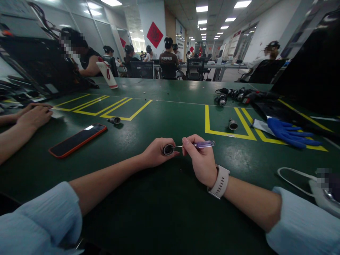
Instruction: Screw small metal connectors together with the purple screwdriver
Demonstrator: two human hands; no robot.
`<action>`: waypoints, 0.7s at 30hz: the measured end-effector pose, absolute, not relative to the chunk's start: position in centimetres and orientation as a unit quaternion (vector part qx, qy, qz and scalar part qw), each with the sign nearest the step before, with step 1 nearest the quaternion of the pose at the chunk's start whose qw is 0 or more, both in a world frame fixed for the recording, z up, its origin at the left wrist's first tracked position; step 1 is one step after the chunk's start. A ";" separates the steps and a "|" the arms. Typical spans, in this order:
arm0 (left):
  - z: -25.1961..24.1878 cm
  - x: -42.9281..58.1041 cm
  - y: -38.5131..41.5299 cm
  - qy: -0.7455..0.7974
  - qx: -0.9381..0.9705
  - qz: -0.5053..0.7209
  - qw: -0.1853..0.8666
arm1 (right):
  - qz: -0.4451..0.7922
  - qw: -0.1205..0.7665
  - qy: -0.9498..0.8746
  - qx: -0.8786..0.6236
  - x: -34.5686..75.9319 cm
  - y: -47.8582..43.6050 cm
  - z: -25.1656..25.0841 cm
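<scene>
Left hand (155, 153) gripping round metal ring part (168, 149), right hand (201, 159) pinching slim clear-handled screwdriver (198, 144), tip inside.

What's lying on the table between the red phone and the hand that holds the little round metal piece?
Nothing. The head view shows bare green table between the red phone and the left hand holding the round metal piece.

Assembly workshop, long green benches (170, 117), yellow-taped work zones (228, 120), seated workers (168, 58)
</scene>
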State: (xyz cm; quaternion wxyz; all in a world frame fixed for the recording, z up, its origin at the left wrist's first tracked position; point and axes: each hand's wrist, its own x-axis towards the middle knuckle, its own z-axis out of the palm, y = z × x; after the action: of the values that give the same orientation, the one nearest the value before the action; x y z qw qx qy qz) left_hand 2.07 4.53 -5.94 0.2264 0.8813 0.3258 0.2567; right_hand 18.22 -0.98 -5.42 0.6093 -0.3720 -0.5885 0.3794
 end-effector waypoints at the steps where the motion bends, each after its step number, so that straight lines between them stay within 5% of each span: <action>1: -6.0 2.1 4.5 0.325 0.882 0.256 0.225 | 0.378 0.607 -0.588 -0.378 18.3 -1.0 -5.4; 21: -5.9 2.1 4.7 0.310 0.899 0.231 0.205 | 0.369 0.517 -0.628 -0.449 18.9 -1.1 -5.5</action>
State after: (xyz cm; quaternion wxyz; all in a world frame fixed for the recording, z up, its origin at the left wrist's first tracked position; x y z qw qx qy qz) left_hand 2.12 4.66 -5.90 0.2046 0.8992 0.3103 0.2309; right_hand 18.91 -1.07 -5.54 0.5174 -0.4491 -0.6282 0.3686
